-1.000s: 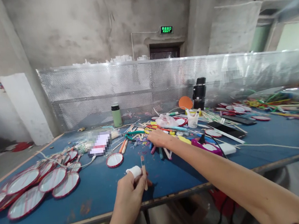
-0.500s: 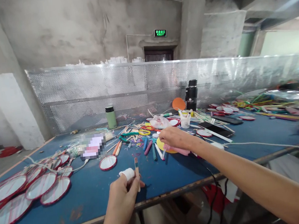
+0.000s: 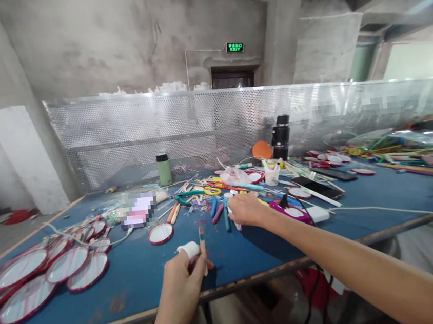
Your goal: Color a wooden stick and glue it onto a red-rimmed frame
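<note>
My left hand is closed around a flat wooden craft stick with a dark band near its upper end, held upright above the table's front edge. A white wrap covers one of its fingers. Over the middle of the table, my right hand has its fingers bent together; a bit of white shows at the fingertips, too small to name. Beside it lie a purple rolled stick, a blue one and a teal one. A magenta device sits behind the right wrist.
Red-rimmed round discs pile up at left, with a single disc nearer the middle. A phone, a green bottle, a black flask and a white cup stand or lie behind. A white cable crosses the right side.
My right hand has moved slightly down and toward me; the pink thing under it has mostly gone from sight, and the magenta device now shows. My left hand still holds the stick.
</note>
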Motion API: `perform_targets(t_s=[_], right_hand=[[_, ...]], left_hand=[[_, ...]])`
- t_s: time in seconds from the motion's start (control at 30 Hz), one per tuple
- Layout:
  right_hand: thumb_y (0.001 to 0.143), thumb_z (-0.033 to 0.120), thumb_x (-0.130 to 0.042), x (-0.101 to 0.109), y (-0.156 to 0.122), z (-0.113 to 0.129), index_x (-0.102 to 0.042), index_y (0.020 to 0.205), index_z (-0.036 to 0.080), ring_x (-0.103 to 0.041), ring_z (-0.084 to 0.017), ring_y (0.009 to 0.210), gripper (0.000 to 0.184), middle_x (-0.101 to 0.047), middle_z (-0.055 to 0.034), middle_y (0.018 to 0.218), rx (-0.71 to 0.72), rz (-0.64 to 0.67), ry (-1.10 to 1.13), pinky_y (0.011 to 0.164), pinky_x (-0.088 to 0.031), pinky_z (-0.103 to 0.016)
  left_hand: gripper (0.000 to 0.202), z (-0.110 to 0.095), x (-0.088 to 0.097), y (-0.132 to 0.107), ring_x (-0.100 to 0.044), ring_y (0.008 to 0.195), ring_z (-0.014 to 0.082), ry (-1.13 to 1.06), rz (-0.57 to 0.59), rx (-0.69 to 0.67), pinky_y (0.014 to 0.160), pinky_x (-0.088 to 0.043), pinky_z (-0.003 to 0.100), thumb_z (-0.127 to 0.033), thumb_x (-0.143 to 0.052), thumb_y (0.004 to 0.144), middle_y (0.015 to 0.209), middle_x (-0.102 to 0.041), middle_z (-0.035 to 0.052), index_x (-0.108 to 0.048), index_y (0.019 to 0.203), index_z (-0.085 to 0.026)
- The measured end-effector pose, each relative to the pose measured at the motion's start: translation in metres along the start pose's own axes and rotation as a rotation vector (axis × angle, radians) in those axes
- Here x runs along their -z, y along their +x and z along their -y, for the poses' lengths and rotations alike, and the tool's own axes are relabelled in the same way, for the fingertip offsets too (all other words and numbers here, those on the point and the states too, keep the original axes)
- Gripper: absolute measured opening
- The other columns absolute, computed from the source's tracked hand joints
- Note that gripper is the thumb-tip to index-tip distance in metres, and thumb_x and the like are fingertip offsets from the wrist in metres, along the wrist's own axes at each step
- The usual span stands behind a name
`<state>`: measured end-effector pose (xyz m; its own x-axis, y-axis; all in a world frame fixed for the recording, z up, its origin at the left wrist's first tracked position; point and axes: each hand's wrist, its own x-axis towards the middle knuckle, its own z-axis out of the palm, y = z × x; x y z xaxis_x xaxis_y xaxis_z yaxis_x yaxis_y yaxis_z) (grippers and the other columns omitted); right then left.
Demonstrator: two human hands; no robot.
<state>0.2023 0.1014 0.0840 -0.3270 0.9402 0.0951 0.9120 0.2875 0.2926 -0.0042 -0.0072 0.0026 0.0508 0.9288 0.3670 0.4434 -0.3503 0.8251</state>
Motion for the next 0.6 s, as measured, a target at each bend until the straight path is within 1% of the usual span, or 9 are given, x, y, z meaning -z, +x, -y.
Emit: perform_targets(t_s=[0.07, 0.17, 0.3, 0.37, 0.4, 0.53, 0.6], right_hand=[[0.097, 0.042, -0.061, -0.002, 0.003, 0.004, -0.067, 0.112, 0.014, -0.068, -0.022, 0.103, 0.032, -0.07, -0.0085, 0.115, -0.011, 0.035, 0.0, 0.092, -0.054, -0.044], [0.096, 0.038, -0.064, -0.004, 0.007, 0.008, -0.066, 0.112, 0.015, -0.068, -0.022, 0.101, 0.028, -0.069, -0.0075, 0.114, -0.028, 0.078, 0.01, 0.089, -0.056, -0.043], [0.096, 0.037, -0.064, -0.004, 0.012, 0.011, -0.064, 0.117, 0.016, -0.067, -0.022, 0.103, 0.029, -0.067, -0.0075, 0.118, -0.059, 0.062, 0.076, 0.089, -0.057, -0.044], [0.096, 0.037, -0.064, -0.002, 0.013, 0.01, -0.064, 0.116, 0.015, -0.067, -0.021, 0.1, 0.03, -0.068, -0.0079, 0.116, -0.09, 0.016, 0.139, 0.087, -0.057, -0.042], [0.095, 0.037, -0.065, -0.001, 0.014, 0.009, -0.066, 0.112, 0.014, -0.068, -0.022, 0.099, 0.028, -0.069, -0.0093, 0.113, -0.109, -0.016, 0.178, 0.086, -0.056, -0.04], [0.088, 0.03, -0.064, 0.006, 0.013, -0.001, -0.071, 0.087, 0.012, -0.07, -0.026, 0.092, 0.02, -0.075, -0.0159, 0.091, -0.188, -0.187, 0.374, 0.076, -0.051, -0.031], [0.087, 0.029, -0.059, 0.009, 0.009, -0.007, -0.07, 0.082, 0.013, -0.07, -0.025, 0.086, 0.02, -0.075, -0.0133, 0.08, -0.214, -0.284, 0.498, 0.071, -0.049, -0.03]], left_hand=[[0.037, 0.0, 0.0, 0.0, -0.064, 0.066, 0.0179, 0.0, 0.003, 0.003, 0.063, -0.04, 0.024, -0.044, -0.05, 0.094, 0.068, -0.072, 0.0026, -0.069, 0.073, -0.019], [0.035, 0.0, -0.001, 0.0, -0.066, 0.069, 0.0182, -0.014, 0.01, -0.002, 0.065, -0.041, 0.024, -0.041, -0.049, 0.094, 0.071, -0.074, 0.0033, -0.068, 0.073, -0.019], [0.036, 0.001, -0.001, 0.0, -0.065, 0.068, 0.0182, -0.013, 0.009, -0.01, 0.065, -0.041, 0.024, -0.041, -0.05, 0.094, 0.069, -0.072, 0.003, -0.066, 0.07, -0.02], [0.033, 0.001, -0.001, 0.001, -0.065, 0.068, 0.0182, -0.028, 0.006, -0.006, 0.065, -0.042, 0.024, -0.04, -0.051, 0.094, 0.069, -0.072, 0.0025, -0.066, 0.073, -0.02], [0.031, 0.001, -0.001, 0.002, -0.066, 0.068, 0.0182, -0.038, 0.006, -0.003, 0.065, -0.042, 0.024, -0.039, -0.051, 0.094, 0.069, -0.073, 0.0023, -0.066, 0.074, -0.02], [0.033, 0.0, -0.002, 0.002, -0.066, 0.069, 0.018, -0.051, 0.01, -0.002, 0.066, -0.042, 0.024, -0.039, -0.05, 0.095, 0.07, -0.073, 0.0023, -0.066, 0.073, -0.02], [0.034, -0.001, -0.001, 0.001, -0.066, 0.07, 0.0179, -0.043, 0.015, -0.006, 0.066, -0.041, 0.024, -0.039, -0.049, 0.095, 0.071, -0.073, 0.0025, -0.066, 0.073, -0.02]])
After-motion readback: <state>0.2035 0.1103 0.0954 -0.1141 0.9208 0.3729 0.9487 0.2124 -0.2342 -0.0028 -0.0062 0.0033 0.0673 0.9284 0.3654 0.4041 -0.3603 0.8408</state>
